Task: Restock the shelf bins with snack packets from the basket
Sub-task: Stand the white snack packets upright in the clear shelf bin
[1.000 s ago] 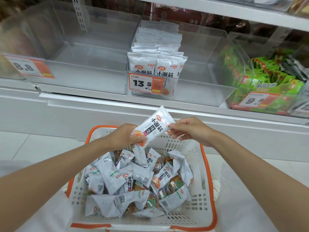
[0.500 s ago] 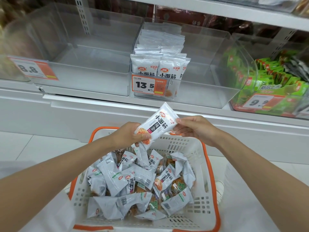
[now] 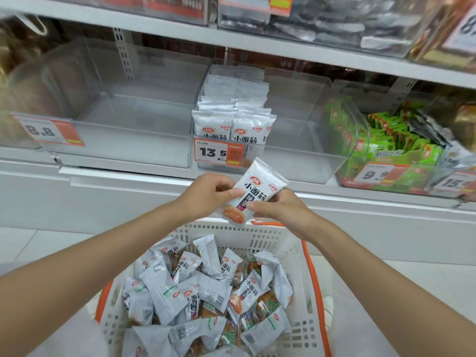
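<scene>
A white snack packet (image 3: pixel 257 188) with black lettering is held tilted above the far rim of the white basket (image 3: pixel 300 256). My left hand (image 3: pixel 208 193) pinches its left edge and my right hand (image 3: pixel 278 208) grips its lower right side. Several more white packets (image 3: pixel 206 287) lie loose in the basket. Straight ahead, a clear shelf bin (image 3: pixel 296 161) holds rows of upright matching packets (image 3: pixel 233 124) along its left side behind a 13.5 price tag (image 3: pixel 219 153); the bin's right part has none.
A clear bin (image 3: pixel 123 130) with an 8.8 tag sits at left without packets. Green packets (image 3: pixel 391 145) fill the bin at right. An upper shelf (image 3: pixel 257 39) overhangs the bins. A white ledge runs below them. The basket has orange trim.
Both hands have lifted the packet toward the shelf, and my right hand has shifted from its top corner to its lower right side. The view has tilted upward.
</scene>
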`<control>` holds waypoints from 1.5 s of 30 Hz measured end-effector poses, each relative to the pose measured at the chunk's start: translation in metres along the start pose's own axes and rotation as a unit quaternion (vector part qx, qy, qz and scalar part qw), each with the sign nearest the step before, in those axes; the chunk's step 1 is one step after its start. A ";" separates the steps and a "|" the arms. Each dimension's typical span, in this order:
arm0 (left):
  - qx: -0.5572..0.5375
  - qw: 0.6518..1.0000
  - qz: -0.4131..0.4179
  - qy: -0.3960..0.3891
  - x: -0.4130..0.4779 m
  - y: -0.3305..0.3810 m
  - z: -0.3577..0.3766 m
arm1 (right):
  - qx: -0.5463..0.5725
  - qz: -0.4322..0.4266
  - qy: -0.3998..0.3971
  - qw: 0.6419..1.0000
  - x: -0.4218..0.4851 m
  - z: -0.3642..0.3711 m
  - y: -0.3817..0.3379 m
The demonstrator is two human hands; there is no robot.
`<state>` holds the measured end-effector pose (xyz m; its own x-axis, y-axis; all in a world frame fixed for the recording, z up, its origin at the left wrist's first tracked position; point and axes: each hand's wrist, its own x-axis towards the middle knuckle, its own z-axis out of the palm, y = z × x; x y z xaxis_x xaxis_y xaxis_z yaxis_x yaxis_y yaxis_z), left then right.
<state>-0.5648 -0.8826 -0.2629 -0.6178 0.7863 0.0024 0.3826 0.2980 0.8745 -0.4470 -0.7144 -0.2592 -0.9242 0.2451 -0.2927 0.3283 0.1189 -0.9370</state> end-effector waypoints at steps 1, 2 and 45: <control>0.012 1.000 0.011 0.002 0.008 0.010 -0.003 | -0.003 -0.014 0.010 1.000 -0.003 -0.004 -0.007; 0.027 0.999 0.030 0.003 0.015 0.021 -0.006 | -0.002 -0.030 0.025 0.999 -0.007 -0.008 -0.016; 0.484 0.873 0.049 0.012 0.272 0.079 -0.073 | -0.191 -0.116 0.332 0.916 0.277 -0.133 -0.074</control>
<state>-0.7530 -0.6843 -0.1575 -0.5590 0.8258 0.0744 0.8292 0.5568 0.0487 -0.7010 -0.5270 -0.2459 -0.6972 0.6871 0.2046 0.3001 0.5390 -0.7870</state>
